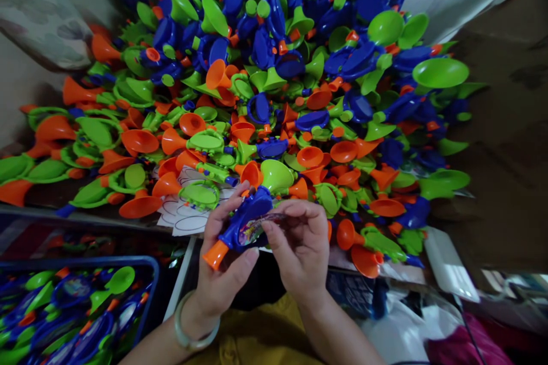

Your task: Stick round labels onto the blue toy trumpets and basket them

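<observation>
Left hand [226, 245] gripping blue toy trumpet [250, 214]; right hand [299, 239] pinching sticker [261, 227] against it, near bench's [338, 256] front edge.

dim indoor light, brighter at upper right — small plastic glints, dark lower shadows, edges stretched and soft

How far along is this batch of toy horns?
Likely done: toy horns in the blue plastic bin, some showing printed faces. In hand: the left hand holds a blue plastic horn with an orange mouthpiece; the right hand pinches a shiny printed oval at its face, how firmly stuck I can't tell. Apparently left: the big heap of green, orange and blue plastic horns, whose visible faces look plain.
</observation>
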Available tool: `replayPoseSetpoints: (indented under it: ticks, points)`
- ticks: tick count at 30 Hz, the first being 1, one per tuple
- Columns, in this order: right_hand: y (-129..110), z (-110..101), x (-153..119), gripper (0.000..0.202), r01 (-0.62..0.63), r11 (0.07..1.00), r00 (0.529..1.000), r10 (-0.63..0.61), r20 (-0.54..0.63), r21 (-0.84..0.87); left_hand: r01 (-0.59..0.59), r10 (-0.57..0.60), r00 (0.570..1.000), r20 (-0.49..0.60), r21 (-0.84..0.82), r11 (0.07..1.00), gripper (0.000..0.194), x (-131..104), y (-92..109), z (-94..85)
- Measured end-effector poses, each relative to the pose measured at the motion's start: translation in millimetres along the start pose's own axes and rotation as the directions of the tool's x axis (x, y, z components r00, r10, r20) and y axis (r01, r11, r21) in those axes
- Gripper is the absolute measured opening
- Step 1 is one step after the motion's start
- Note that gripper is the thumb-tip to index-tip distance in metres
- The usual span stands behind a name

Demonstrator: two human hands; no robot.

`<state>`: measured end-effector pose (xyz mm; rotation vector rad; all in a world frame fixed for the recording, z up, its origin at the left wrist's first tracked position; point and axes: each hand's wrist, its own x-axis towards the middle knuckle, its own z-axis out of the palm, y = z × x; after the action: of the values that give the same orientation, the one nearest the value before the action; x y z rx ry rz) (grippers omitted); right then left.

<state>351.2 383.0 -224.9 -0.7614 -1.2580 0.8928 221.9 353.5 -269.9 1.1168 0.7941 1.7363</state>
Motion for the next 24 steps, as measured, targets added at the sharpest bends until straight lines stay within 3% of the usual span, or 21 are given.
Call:
replayPoseSetpoints:
  ticks: [14, 18, 21, 24]
  points:
    - [6, 4, -3, 0.042, 0.061, 0.997, 0.998, -0.06, 0.01, -0.047, 0.01, -0.013, 0.994, -0.106, -0.028, 1.0, 0.048, 1, -6, 6.0]
    - [6, 6, 1, 0.037, 0.196, 0.967, 0.98, -0.196, 0.017, -0.164, -0.012, 0.008, 0.992, -0.123, -0.03, 0.999, 0.048, 0, -6, 8.6]
    - [3, 5, 9, 0.032, 0.342, 0.878, 0.936, -0.35, 0.037, -0.335, -0.047, 0.045, 0.989, -0.14, -0.01, 0.999, 0.046, -1, -3, 11.3]
    - [1, 3, 15, 0.023, 0.333, 0.824, 0.934, -0.354, 0.044, -0.459, -0.067, 0.065, 0.987, -0.145, -0.01, 0.998, 0.047, -2, 0, 13.2]
